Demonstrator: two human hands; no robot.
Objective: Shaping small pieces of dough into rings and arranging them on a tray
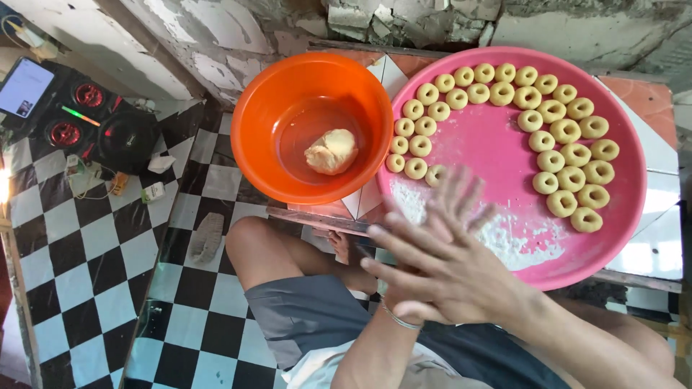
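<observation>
Your two hands are pressed palm to palm at the near edge of the pink tray [620, 216], fingers spread and pointing left and far. Your right hand [450, 270] lies on top; your left hand [461, 202] shows beneath it, blurred, with its fingertips over the floured patch [515, 241] of the tray. Whatever sits between the palms is hidden, so you cannot tell what the grip holds. A thin bracelet [398, 319] circles the left wrist.

The dough rings [551, 161] lie on the tray in curved rows, from the left side round the far rim and down the right side, pale yellow and each with a small hole. Just left of the tray, touching its rim, stands the orange bowl [252, 144], and a lump of dough [331, 151] rests in its bottom. Both sit on the tiled tabletop [659, 252].

Your bent knee [252, 245] shows below the bowl. On the black-and-white checkered floor [72, 274] at far left stands a black speaker [101, 126] with red rings, a lit phone screen [21, 86] propped on it, and small white packets [153, 191] lie beside it
</observation>
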